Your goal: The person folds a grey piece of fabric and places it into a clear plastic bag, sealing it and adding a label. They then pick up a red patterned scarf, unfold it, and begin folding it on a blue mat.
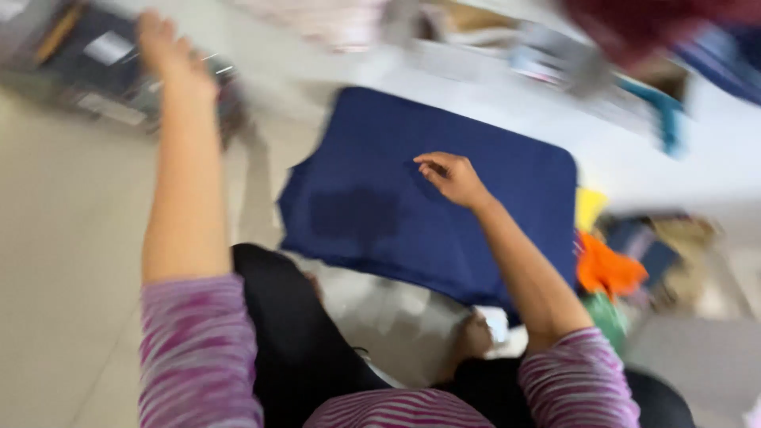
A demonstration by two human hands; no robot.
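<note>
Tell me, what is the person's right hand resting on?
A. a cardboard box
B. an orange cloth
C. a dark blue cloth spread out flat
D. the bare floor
C: the right hand lies on the dark blue cloth spread flat, while the left hand reaches away toward blurred things at the top left.

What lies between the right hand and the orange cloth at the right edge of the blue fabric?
Only blue fabric lies between the right hand and the orange cloth, in the head view.
</note>
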